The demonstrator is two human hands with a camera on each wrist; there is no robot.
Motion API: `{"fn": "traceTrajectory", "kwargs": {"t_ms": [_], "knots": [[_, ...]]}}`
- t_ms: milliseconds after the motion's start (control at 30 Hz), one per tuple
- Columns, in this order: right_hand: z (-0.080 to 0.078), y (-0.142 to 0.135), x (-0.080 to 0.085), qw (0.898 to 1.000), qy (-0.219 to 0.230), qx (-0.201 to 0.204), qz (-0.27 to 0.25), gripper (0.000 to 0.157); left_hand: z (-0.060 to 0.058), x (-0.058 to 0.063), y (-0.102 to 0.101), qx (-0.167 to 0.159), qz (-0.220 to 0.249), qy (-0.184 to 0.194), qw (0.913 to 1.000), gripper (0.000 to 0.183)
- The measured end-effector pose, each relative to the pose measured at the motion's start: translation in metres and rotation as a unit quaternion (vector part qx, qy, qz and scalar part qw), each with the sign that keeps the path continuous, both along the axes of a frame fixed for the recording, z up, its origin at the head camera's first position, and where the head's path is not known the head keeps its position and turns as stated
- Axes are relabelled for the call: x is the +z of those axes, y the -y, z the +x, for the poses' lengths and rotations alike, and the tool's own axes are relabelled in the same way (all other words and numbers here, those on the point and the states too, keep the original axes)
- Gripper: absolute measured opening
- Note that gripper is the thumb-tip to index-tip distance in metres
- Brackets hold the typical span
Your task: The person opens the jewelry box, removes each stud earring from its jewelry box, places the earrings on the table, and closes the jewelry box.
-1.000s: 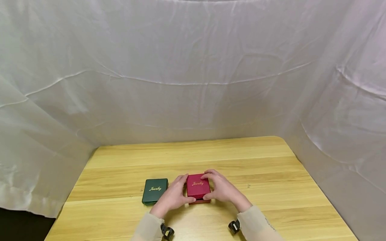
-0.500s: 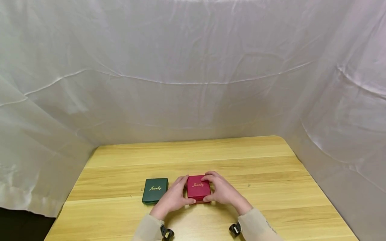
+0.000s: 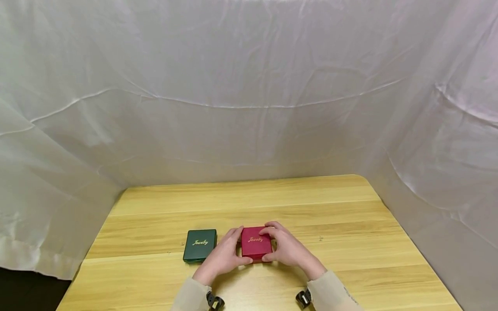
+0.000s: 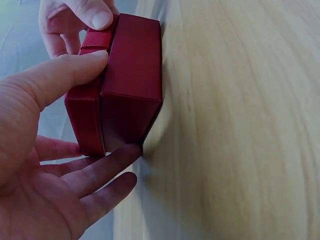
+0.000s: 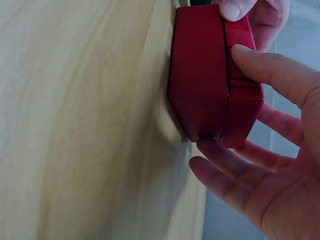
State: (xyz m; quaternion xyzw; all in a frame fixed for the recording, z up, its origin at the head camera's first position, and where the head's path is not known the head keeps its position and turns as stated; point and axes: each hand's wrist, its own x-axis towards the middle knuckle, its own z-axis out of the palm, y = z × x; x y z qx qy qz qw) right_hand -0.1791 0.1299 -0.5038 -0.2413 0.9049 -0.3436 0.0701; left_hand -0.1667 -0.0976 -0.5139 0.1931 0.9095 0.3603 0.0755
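Observation:
A red jewelry box (image 3: 256,246) with gold "Jewelry" lettering stands on the table, its lid down on the base. My left hand (image 3: 225,255) holds its left side, thumb at the front edge and fingers along the side. On the right side, my right hand (image 3: 288,248) grips it in the same manner, with one finger over the lid's top. Both thumbs rest by the ribbed front strip (image 4: 96,41) of the lid, as the left wrist view shows. In the right wrist view, only a thin seam divides lid and base of the red box (image 5: 200,55). Its inside is hidden.
A green jewelry box (image 3: 200,246), also lettered in gold, lies closed on the table just left of my left hand. The wooden table (image 3: 330,207) ends at the back and sides against pale cloth curtains (image 3: 249,129).
The red box's lid has come down: the dark gap at its front a second ago is gone. Both hands keep nearly the same place, and the green box stays put.

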Motion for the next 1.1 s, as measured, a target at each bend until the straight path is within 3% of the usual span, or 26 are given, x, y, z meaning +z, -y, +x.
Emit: {"fn": "traceTrajectory", "kwargs": {"t_ms": [1100], "knots": [[0.0052, 0.0015, -0.0026, 1.0, -0.008, -0.001, -0.005, 0.062, 0.0045, -0.0012, -0.0027, 0.001, -0.001, -0.015, 0.9999, 0.098]]}}
